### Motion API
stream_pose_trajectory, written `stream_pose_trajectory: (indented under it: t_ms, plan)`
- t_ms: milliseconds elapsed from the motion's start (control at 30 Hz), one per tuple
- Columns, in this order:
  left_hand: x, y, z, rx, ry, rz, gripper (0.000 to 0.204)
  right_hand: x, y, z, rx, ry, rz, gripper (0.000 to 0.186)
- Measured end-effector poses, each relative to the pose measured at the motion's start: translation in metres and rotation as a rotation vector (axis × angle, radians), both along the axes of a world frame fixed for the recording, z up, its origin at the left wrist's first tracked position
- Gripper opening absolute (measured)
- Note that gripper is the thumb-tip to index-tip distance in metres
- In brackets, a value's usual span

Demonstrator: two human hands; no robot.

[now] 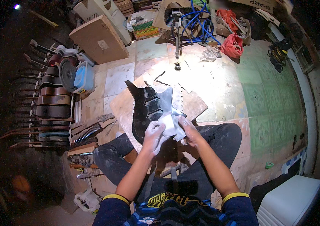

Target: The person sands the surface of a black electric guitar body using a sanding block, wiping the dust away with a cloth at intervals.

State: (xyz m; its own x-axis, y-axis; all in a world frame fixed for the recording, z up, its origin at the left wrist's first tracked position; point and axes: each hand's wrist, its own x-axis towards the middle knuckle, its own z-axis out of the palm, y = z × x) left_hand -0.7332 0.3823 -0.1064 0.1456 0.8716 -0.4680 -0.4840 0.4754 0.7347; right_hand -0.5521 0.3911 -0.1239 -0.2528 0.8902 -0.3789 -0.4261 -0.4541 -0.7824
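Observation:
Before my crossed legs, a black electric guitar body (140,116) lies on a flat, light brown board (195,107), its pickup cavities and one pointed horn showing. Over its near right part, my left hand (154,134) and my right hand (189,132) come together, both coated in pale dust. Between them they grip a pale, folded sheet (169,125); whether it is sandpaper or cloth I cannot tell. My left fingers are closed on its left side, and my right thumb and fingers pinch its right side. My hands hide part of the guitar body.
Several guitars (53,111) stand in a row at the left, beside a blue plastic tub (81,77). Saws and other hand tools (86,137) lie by my left knee. Ahead are a small stand (177,35), blue hose (201,24) and red bag (232,46). A white box-like object (291,197) sits at the lower right.

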Motion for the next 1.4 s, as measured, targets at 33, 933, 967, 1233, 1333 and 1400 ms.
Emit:
stream_pose_trajectory:
  t_ms: [33, 933, 967, 1233, 1333, 1400]
  plan:
    - [0.008, -0.002, 0.003, 0.007, 0.044, 0.007, 0.019, -0.003, 0.001, -0.006, 0.034, 0.017, 0.002, 0.046]
    - [0.022, -0.018, -0.009, -0.163, -0.021, 0.244, 0.022, -0.016, -0.011, -0.042, 0.173, 0.214, 0.058, 0.083]
    - [0.023, -0.02, -0.012, -0.139, 0.026, 0.25, 0.022, -0.018, -0.011, -0.046, 0.23, 0.19, 0.003, 0.08]
    - [0.003, -0.02, -0.021, 0.071, 0.404, 0.052, 0.022, -0.019, -0.006, -0.029, 0.094, 0.004, 0.048, 0.06]
    - [0.007, -0.016, -0.016, 0.177, 0.402, 0.067, 0.03, -0.014, 0.0, -0.026, 0.056, 0.062, 0.081, 0.048]
    - [0.012, -0.013, -0.01, 0.227, 0.331, 0.157, 0.038, -0.008, 0.003, -0.033, 0.021, 0.045, 0.118, 0.048]
